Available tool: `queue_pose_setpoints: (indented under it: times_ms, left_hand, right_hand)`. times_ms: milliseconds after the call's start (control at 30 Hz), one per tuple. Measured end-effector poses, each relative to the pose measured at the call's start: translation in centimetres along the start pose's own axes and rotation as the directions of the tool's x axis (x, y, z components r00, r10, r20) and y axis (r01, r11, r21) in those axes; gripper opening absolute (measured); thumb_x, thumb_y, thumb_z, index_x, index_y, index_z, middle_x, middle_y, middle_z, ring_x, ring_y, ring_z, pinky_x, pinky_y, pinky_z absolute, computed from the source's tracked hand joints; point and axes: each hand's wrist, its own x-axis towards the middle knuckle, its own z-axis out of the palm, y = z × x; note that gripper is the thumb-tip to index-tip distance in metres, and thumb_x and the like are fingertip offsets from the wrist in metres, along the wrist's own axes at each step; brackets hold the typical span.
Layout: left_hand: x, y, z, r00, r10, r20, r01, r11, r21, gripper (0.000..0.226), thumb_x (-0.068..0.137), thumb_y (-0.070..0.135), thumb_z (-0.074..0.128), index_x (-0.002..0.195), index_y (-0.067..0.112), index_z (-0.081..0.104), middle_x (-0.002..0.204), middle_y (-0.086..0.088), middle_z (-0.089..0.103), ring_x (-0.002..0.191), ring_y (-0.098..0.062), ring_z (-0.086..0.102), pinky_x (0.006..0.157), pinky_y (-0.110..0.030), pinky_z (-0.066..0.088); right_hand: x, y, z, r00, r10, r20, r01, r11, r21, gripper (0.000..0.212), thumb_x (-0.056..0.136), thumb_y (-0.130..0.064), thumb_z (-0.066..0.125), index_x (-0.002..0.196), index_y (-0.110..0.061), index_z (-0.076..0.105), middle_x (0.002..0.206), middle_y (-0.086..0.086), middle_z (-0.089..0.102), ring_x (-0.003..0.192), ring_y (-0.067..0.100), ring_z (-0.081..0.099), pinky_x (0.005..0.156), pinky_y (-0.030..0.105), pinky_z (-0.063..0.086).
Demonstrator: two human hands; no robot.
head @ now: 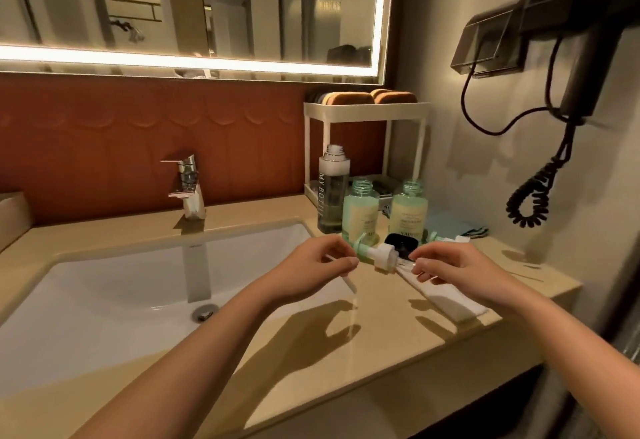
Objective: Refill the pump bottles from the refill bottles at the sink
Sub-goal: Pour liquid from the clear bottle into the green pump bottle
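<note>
Two pale green pump bottles (360, 212) (408, 208) stand with open necks at the back right of the counter. A tall clear refill bottle (332, 193) stands uncapped just left of them. My left hand (318, 264) pinches a thin white dip tube (350, 284) that slants down towards the sink's edge. A white pump head with a green nozzle (379, 254) sits between my hands, and my right hand (450, 270) pinches at its right end. A second pump (446, 238) lies behind my right hand. A black cap (400, 244) lies before the bottles.
A folded white towel (450, 300) lies on the counter under my right hand. The white sink basin (121, 286) and chrome faucet (187, 182) are to the left. A white rack (367, 106) holding sponges stands in the corner. A wall hair dryer (575, 33) with a coiled cord hangs at right.
</note>
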Motion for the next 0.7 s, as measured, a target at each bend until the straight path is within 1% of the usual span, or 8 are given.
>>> queue_pose_setpoints:
  times_ms: [100, 200, 267, 300, 400, 500, 567, 700]
  left_hand:
    - [2.6, -1.0, 0.3, 0.996, -0.069, -0.049, 0.068, 0.997, -0.025, 0.020, 0.090, 0.026, 0.057, 0.108, 0.016, 0.056, 0.102, 0.006, 0.059, 0.091, -0.005, 0.057, 0.068, -0.011, 0.046]
    - [5.3, -1.9, 0.5, 0.976, -0.164, -0.143, 0.156, 0.986, -0.066, 0.037, 0.088, 0.028, 0.061, 0.121, 0.015, 0.049, 0.123, 0.001, 0.053, 0.109, -0.013, 0.052, 0.084, -0.023, 0.045]
    - [7.2, -2.7, 0.8, 0.959, -0.212, -0.189, 0.203, 0.977, -0.067, 0.052, 0.085, 0.026, 0.065, 0.131, 0.014, 0.042, 0.133, -0.002, 0.047, 0.120, -0.017, 0.046, 0.093, -0.029, 0.042]
    - [8.1, -3.0, 0.9, 0.952, -0.225, -0.206, 0.212, 0.974, -0.081, 0.059, 0.084, 0.025, 0.067, 0.135, 0.013, 0.039, 0.138, -0.003, 0.045, 0.123, -0.018, 0.044, 0.094, -0.029, 0.040]
    - [10.5, -4.1, 1.4, 0.939, -0.248, -0.237, 0.220, 0.965, -0.140, 0.072, 0.081, 0.024, 0.070, 0.141, 0.014, 0.031, 0.142, -0.004, 0.040, 0.120, -0.013, 0.043, 0.091, -0.025, 0.039]
    - [12.9, -5.6, 2.0, 0.923, -0.271, -0.273, 0.245, 0.961, -0.124, 0.081, 0.077, 0.029, 0.074, 0.142, 0.016, 0.027, 0.143, -0.004, 0.039, 0.125, -0.018, 0.043, 0.101, -0.033, 0.042]
    - [14.1, -6.2, 2.4, 0.915, -0.292, -0.278, 0.266, 0.956, -0.127, 0.084, 0.074, 0.034, 0.075, 0.141, 0.017, 0.027, 0.141, -0.005, 0.041, 0.123, -0.020, 0.046, 0.100, -0.039, 0.045]
    - [15.5, -7.1, 2.9, 0.921, -0.283, -0.268, 0.255, 0.957, -0.136, 0.084, 0.073, 0.036, 0.077, 0.138, 0.018, 0.028, 0.134, -0.003, 0.047, 0.117, -0.019, 0.050, 0.096, -0.038, 0.048]
  right_hand:
    - [2.1, 0.8, -0.5, 0.999, 0.026, -0.044, -0.026, 1.000, 0.011, 0.015, 0.090, -0.018, 0.058, 0.103, -0.019, 0.065, 0.097, 0.001, 0.069, 0.091, 0.015, 0.065, 0.077, 0.025, 0.051]
    - [5.1, 1.1, -0.4, 0.997, 0.021, -0.077, -0.022, 1.000, -0.001, 0.025, 0.091, -0.022, 0.057, 0.115, -0.016, 0.061, 0.110, -0.002, 0.064, 0.101, 0.013, 0.060, 0.084, 0.026, 0.047]
    - [7.5, 1.1, 0.1, 0.995, 0.026, -0.099, -0.026, 1.000, 0.005, 0.031, 0.093, -0.023, 0.055, 0.123, -0.015, 0.055, 0.117, 0.000, 0.058, 0.109, 0.016, 0.055, 0.092, 0.031, 0.046]
    - [8.7, 1.0, 0.5, 0.994, 0.029, -0.108, -0.028, 1.000, 0.014, 0.032, 0.094, -0.024, 0.052, 0.125, -0.016, 0.053, 0.120, 0.001, 0.056, 0.113, 0.017, 0.053, 0.097, 0.035, 0.045]
    - [12.1, 0.7, 1.6, 0.989, 0.033, -0.144, -0.022, 0.997, 0.073, 0.037, 0.097, -0.026, 0.045, 0.133, -0.017, 0.045, 0.132, 0.003, 0.050, 0.123, 0.018, 0.046, 0.103, 0.039, 0.041]
    - [14.8, 0.6, 2.5, 0.983, 0.061, -0.172, -0.039, 0.991, 0.126, 0.046, 0.099, -0.030, 0.039, 0.143, -0.020, 0.032, 0.145, 0.002, 0.038, 0.132, 0.019, 0.037, 0.106, 0.040, 0.037]
    - [15.9, 0.6, 2.9, 0.981, 0.094, -0.169, -0.065, 0.983, 0.171, 0.048, 0.100, -0.032, 0.035, 0.146, -0.021, 0.027, 0.149, 0.001, 0.032, 0.135, 0.020, 0.033, 0.109, 0.041, 0.033]
    - [17.3, 0.8, 3.4, 0.978, 0.154, -0.138, -0.112, 0.955, 0.273, 0.048, 0.101, -0.036, 0.030, 0.146, -0.022, 0.025, 0.152, -0.003, 0.027, 0.138, 0.019, 0.028, 0.112, 0.043, 0.027]
